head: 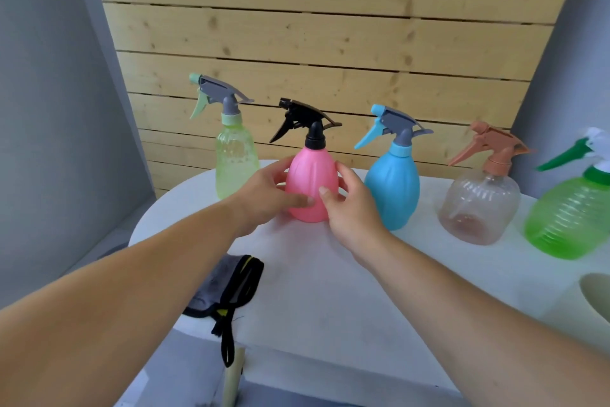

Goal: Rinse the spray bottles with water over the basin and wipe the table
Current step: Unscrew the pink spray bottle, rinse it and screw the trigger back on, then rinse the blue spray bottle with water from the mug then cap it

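Several spray bottles stand in a row on the white table (pixel 330 291). The pink bottle (pixel 308 182) with a black trigger head is upright in the middle. My left hand (pixel 267 195) curls round its left side, thumb across the front. My right hand (pixel 350 202) cups its right side, thumb on the front. To the left stands a pale green bottle (pixel 235 156). To the right stand a blue bottle (pixel 394 185), a clear bottle (pixel 478 205) with a brown head, and a bright green bottle (pixel 571 218). A grey cloth (pixel 218 288) with black trim lies near the table's front left.
A wooden slat wall (pixel 330 43) runs behind the table. A pale basin rim (pixel 595 294) shows at the right edge. A black loop strap (pixel 227 347) hangs off the cloth over the table's front edge.
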`<state>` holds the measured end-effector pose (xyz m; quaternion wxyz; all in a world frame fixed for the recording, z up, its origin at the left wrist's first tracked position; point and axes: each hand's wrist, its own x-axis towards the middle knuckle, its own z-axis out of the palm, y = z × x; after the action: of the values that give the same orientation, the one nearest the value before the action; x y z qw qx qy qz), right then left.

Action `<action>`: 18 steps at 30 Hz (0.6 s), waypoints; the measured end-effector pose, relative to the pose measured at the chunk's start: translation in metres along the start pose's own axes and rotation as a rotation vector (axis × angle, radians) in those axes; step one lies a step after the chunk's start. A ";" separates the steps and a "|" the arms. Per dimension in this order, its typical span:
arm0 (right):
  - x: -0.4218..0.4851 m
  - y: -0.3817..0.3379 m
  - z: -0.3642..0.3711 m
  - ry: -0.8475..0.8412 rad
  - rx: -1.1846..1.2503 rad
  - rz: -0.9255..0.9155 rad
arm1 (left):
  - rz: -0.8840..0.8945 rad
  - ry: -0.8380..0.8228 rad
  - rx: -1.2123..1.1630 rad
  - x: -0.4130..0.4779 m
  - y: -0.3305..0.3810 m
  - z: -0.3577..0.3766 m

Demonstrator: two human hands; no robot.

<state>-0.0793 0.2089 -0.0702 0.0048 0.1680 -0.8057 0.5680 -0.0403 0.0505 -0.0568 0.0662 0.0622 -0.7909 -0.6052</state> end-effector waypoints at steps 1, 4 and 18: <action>0.001 0.001 -0.001 0.006 -0.002 0.002 | 0.003 -0.007 -0.006 0.002 -0.001 0.001; 0.003 0.003 -0.002 0.008 -0.016 -0.005 | 0.007 -0.014 -0.001 0.005 0.001 0.003; -0.040 -0.014 -0.038 0.067 -0.152 -0.038 | -0.132 0.136 0.229 -0.015 0.011 0.013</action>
<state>-0.0446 0.2504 -0.0514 0.0554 0.1632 -0.8426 0.5102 -0.0278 0.0682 -0.0500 0.0723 0.1619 -0.8427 -0.5084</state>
